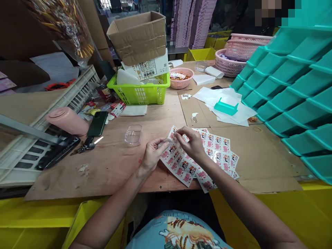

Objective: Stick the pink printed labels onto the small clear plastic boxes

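Sheets of red-and-white stickers lie spread on the cardboard-covered table in front of me. My left hand pinches the upper left corner of a sheet. My right hand is closed in a pinch at the same corner, fingertips almost meeting those of the left. What sits between the right fingertips is too small to make out. A small clear plastic lid or box rests just left of my hands.
A green basket with a cardboard box on it stands behind. Stacked teal bins fill the right side. A pink roll, a dark phone, keys and scissors lie left. Pink baskets and white paper sit farther back.
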Demonstrator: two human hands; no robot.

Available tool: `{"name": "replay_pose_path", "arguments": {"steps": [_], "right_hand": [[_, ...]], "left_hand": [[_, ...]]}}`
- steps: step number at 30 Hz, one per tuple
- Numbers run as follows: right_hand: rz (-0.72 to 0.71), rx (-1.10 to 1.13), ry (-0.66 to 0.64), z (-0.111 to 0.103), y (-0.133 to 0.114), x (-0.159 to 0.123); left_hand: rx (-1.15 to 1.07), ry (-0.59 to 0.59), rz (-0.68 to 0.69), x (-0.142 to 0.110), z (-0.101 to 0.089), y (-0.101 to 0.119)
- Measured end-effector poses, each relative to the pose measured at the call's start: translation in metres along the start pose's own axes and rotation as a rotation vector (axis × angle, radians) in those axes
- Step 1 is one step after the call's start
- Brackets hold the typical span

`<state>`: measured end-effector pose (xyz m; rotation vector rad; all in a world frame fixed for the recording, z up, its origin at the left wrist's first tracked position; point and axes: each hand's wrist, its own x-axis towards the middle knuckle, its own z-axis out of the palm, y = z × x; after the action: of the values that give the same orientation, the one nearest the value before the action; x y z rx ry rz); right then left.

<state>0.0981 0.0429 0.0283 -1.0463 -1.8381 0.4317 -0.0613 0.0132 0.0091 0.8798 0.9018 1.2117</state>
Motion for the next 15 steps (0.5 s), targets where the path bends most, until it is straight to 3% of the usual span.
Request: {"name": "replay_pose_path", "arguments": {"steps": [4, 10, 15], "right_hand": [[-0.107, -0.06, -0.019, 0.002, -0.005, -0.01], [-0.152, -0.081, 0.046, 0.007, -0.005, -0.019], [-0.291, -0.206, -0.062, 0.004, -0.005, -0.024]], "left_hand": [[-0.041, 0.005, -0.013, 0.0, 0.001, 0.003], [-0.051, 0.011, 0.02, -0.007, 0.006, 0.002], [-0.067, 0.052, 0.011, -0.012, 0.01, -0.001]]}}
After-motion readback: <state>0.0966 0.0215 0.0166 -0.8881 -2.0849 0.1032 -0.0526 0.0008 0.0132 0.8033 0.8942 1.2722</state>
